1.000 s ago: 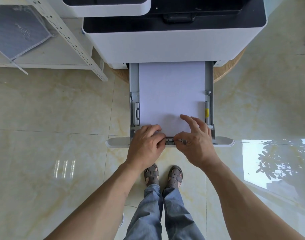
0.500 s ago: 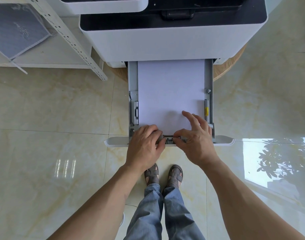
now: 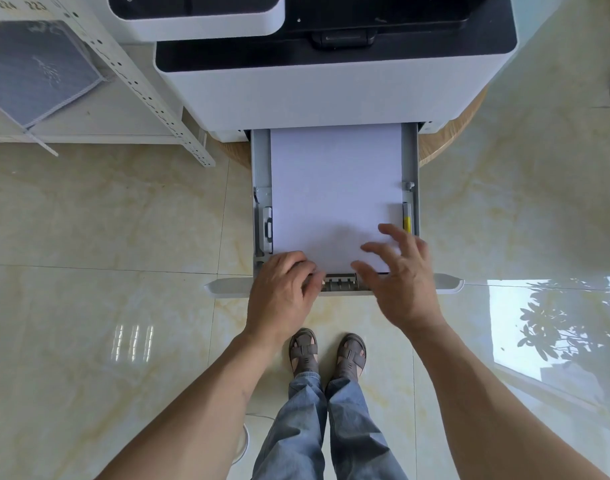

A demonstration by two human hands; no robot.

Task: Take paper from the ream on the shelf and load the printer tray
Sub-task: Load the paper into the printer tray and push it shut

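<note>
The white printer (image 3: 331, 88) stands ahead with its grey paper tray (image 3: 410, 157) pulled out toward me. A stack of white paper (image 3: 334, 192) lies flat in the tray between the side guides. My left hand (image 3: 283, 292) rests curled on the tray's front edge, fingertips at the grey rear guide (image 3: 340, 282). My right hand (image 3: 400, 275) hovers over the paper's near right corner with fingers spread, holding nothing.
A white metal shelf (image 3: 151, 95) stands at the left with a grey-blue packet (image 3: 37, 71) on it. The printer sits on a round wooden stand (image 3: 445, 133). Glossy tile floor surrounds my sandalled feet (image 3: 326, 351) below the tray.
My right hand has let go of the rear guide, lifted and opened its fingers over the paper. My left hand has stayed at the tray's front edge.
</note>
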